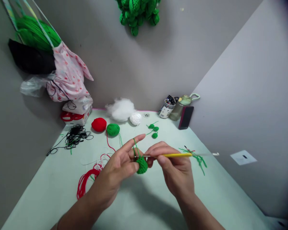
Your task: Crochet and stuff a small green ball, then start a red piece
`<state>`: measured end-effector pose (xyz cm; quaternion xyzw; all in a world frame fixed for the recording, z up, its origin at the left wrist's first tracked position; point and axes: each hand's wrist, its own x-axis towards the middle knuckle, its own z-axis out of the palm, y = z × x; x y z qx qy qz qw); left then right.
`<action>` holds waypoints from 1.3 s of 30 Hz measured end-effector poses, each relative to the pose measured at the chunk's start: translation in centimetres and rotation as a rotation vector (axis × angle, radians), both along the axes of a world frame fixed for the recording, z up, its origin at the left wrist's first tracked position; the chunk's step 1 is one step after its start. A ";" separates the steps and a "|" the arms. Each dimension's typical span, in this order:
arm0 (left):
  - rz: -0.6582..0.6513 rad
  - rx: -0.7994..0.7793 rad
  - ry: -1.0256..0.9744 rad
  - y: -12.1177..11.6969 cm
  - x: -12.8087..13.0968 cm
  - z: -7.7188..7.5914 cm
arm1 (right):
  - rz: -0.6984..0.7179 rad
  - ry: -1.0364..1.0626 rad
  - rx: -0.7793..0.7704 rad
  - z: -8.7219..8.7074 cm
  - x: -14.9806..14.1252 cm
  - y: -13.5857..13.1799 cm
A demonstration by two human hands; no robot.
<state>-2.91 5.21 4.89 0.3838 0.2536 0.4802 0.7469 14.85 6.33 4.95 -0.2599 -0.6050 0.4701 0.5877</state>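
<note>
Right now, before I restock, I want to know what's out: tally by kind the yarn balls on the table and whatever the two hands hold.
Yarn balls: 3 (red ball, green ball, white ball)
Crochet hook in the right hand: 1
Green crocheted piece in the left hand: 1
Total: 5

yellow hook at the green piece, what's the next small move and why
Probably catch the green strand with the tip of the yellow-handled hook and ease it back toward the right hand: the shaft lies across the top of the green piece, and the left hand has that strand over its raised finger, near the tip.
</note>
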 end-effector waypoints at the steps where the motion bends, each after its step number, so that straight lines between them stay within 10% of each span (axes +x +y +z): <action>1: -0.015 -0.008 -0.031 0.1 -0.1 0.1 | 0.012 0.047 -0.037 0.1 0.0 0.1; 7: -0.061 0.044 -0.019 0.0 -0.3 0.2 | 0.105 0.201 -0.264 0.8 0.1 0.3; 15: 0.090 0.212 0.468 -0.2 -0.3 0.1 | -0.102 -0.102 0.055 0.0 -0.3 -0.2; 27: 0.070 0.102 0.285 0.1 -0.7 0.6 | 0.124 0.241 -0.351 0.6 -0.3 0.6; 39: 0.140 0.156 0.403 -0.3 -0.3 0.7 | 0.014 -0.118 0.009 0.6 1.0 -0.2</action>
